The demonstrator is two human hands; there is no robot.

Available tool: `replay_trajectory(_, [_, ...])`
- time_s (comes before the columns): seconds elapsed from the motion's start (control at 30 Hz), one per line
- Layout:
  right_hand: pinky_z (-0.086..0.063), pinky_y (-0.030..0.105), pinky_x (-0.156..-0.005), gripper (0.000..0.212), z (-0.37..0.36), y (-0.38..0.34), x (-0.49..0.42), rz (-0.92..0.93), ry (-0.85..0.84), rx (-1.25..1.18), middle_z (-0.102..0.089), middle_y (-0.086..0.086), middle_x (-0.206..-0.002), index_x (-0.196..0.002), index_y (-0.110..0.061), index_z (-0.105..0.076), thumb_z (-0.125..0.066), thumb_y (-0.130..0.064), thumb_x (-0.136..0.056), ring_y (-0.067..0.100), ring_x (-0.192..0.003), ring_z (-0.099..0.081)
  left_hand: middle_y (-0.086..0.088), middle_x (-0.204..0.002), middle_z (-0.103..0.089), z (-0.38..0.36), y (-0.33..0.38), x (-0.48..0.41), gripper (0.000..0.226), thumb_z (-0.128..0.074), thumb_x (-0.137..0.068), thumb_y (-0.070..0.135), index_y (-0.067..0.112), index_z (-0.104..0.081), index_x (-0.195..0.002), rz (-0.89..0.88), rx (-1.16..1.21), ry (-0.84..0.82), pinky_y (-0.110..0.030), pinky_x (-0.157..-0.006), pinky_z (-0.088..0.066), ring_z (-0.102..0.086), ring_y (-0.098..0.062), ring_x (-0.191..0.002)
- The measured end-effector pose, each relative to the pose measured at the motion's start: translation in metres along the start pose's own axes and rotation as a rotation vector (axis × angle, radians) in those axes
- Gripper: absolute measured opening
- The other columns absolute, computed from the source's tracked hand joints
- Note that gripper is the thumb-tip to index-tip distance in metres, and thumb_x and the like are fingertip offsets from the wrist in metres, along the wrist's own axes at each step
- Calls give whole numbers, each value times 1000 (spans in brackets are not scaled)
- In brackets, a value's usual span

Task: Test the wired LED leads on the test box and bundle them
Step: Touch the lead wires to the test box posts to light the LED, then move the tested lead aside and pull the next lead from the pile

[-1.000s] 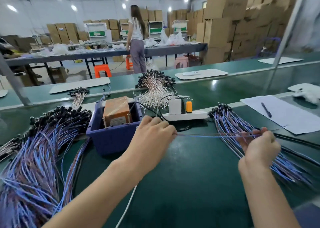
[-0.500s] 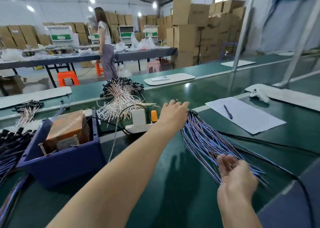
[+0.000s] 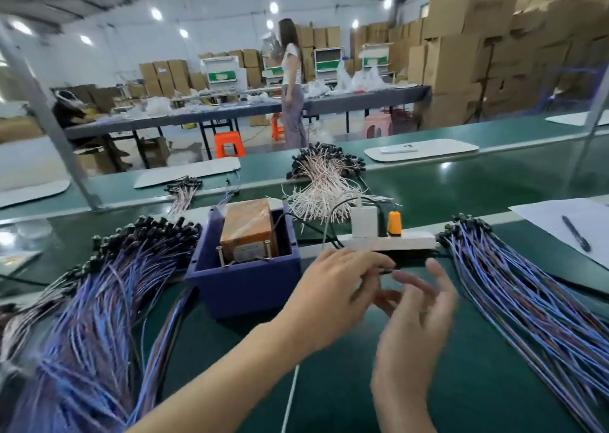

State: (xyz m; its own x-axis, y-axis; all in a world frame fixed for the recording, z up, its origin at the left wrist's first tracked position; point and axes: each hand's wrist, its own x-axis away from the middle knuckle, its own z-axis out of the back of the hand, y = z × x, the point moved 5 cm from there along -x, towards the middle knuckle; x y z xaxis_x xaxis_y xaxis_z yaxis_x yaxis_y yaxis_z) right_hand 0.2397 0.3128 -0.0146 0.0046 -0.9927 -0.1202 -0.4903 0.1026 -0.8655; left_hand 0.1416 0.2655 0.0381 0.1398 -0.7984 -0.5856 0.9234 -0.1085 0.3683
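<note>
The test box, an orange transformer (image 3: 245, 231) with metal posts, sits inside a dark blue bin (image 3: 244, 289) at the middle of the green bench. My left hand (image 3: 333, 291) is just right of the bin and pinches the small black head of an LED lead (image 3: 386, 271) at its fingertips; the lead's wire is hard to make out. Close beside it, my right hand (image 3: 417, 324) is blurred, with its fingers spread and nothing in them. A large pile of blue-wired leads (image 3: 99, 304) lies to the left. A second fanned pile of leads (image 3: 527, 297) lies to the right.
Behind my hands a white power strip (image 3: 412, 240) carries a white adapter (image 3: 364, 222) and an orange plug (image 3: 394, 223). Farther back lies a heap of white-wired leads (image 3: 324, 185). A sheet of paper (image 3: 560, 211) with a pen (image 3: 576, 233) is at the right. A person (image 3: 292, 86) stands by the far tables.
My left hand has come back from the top of the right pile to the middle, now pinching a lead's black head. My right hand left the right pile's wires and opened beside it.
</note>
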Motion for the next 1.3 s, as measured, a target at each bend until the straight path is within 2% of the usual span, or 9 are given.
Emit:
replay_trajectory(0.2, [-53,33,-71,28,-74,41,55,131,-475,310,-63,-16,-91,-105,-55,-51,-38,-33,-94,11,-77,-62,19,-94,-65,92,-52,98,19,-52,-98,19,24,-66,-109,65,-195,315,-27,-82,-47,-59,-6,-88])
replay_trajectory(0.33, [-53,46,-71,22,-85,62,67,243,-561,436,-61,-19,-92,-107,-52,-48,-33,-39,-98,14,-75,-60,18,-93,-59,136,-111,151,19,-46,-101,29,43,-52,-113,517,-187,451,-16,-72,-43,-58,-6,-89])
replay_trajectory(0.5, [-52,52,-66,23,-79,75,64,310,-575,488,-60,-17,-89,-109,-50,-47,-26,-52,-100,15,-69,-58,-6,-102,-69,142,-178,165,23,-47,-103,17,12,-62,-120,855,-393,187,-33,-75,-42,-63,-26,-94])
replay_trajectory(0.6, [-51,52,-62,25,-78,77,62,323,-585,486,-61,-15,-86,-111,-47,-48,-27,-54,-99,15,-64,-57,-16,-117,-66,131,-201,158,26,-44,-105,21,5,-61,-117,963,-482,-34,-40,-87,-45,-62,-36,-110])
replay_trajectory(0.73, [-50,48,-59,26,-75,78,59,322,-589,473,-61,-13,-83,-109,-45,-49,-27,-53,-98,16,-62,-56,-21,-119,-61,121,-220,157,30,-47,-105,28,0,-58,-110,1057,-511,-205,-41,-84,-46,-60,-42,-108])
replay_trajectory(0.93, [-50,48,-57,30,-74,76,59,282,-603,440,-60,-7,-79,-107,-43,-51,-26,-57,-98,17,-60,-55,-15,-115,-67,125,-222,160,28,-49,-103,31,8,-61,-114,1132,-511,-143,-40,-83,-48,-63,-38,-106])
replay_trajectory(1.07, [-50,51,-57,36,-73,74,59,242,-617,415,-60,-8,-78,-110,-36,-53,-27,-57,-97,16,-59,-54,-9,-95,-67,128,-222,161,26,-43,-104,31,12,-59,-96,1154,-446,-55,-35,-70,-45,-62,-32,-84])
replay_trajectory(1.17, [-49,47,-55,32,-72,73,59,236,-623,417,-60,-7,-78,-107,-42,-52,-27,-58,-97,15,-57,-53,-6,-84,-63,130,-222,161,27,-42,-102,30,13,-54,-84,1176,-405,15,-33,-65,-41,-55,-27,-70])
replay_trajectory(1.3, [-48,42,-53,31,-69,74,56,219,-617,411,-60,-7,-77,-106,-40,-52,-27,-56,-97,14,-55,-52,-8,-92,-66,130,-222,160,25,-43,-101,29,12,-59,-94,1174,-423,16,-34,-67,-43,-59,-30,-77])
